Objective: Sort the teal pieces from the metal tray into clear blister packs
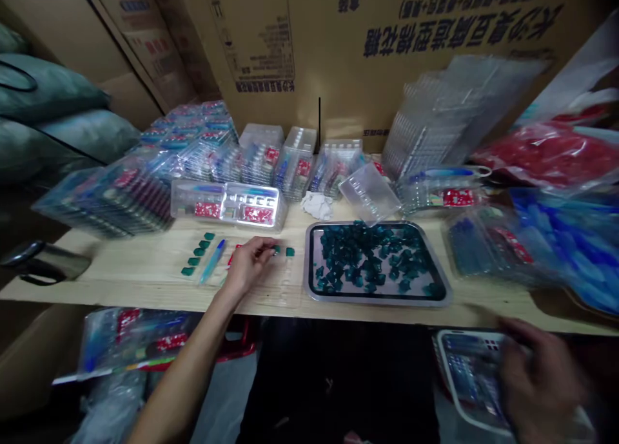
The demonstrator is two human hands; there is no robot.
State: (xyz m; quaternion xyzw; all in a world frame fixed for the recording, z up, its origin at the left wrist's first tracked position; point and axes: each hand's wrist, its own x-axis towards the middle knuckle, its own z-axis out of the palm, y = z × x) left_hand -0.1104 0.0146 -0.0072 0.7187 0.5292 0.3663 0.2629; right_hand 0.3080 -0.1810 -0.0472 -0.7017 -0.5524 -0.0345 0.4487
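Left hand (247, 260) over a clear, shallow plastic tray (286, 283) on the pale wooden bench (130, 263); thumb and forefinger nearly together at a small dark-green square piece (276, 250), cannot tell if gripped. A second green square (290, 252) just right of it. Left of the tray: a light-blue pen with darker blue end (213, 261), slanted, beside a row of green pieces (197, 252). Right: black-bordered rectangular tray (377, 299), loose dark-green pieces (358, 257) heaped inside. Right hand (544, 379) blurred, grip unclear, at a white-rimmed container (457, 386) below bench level.
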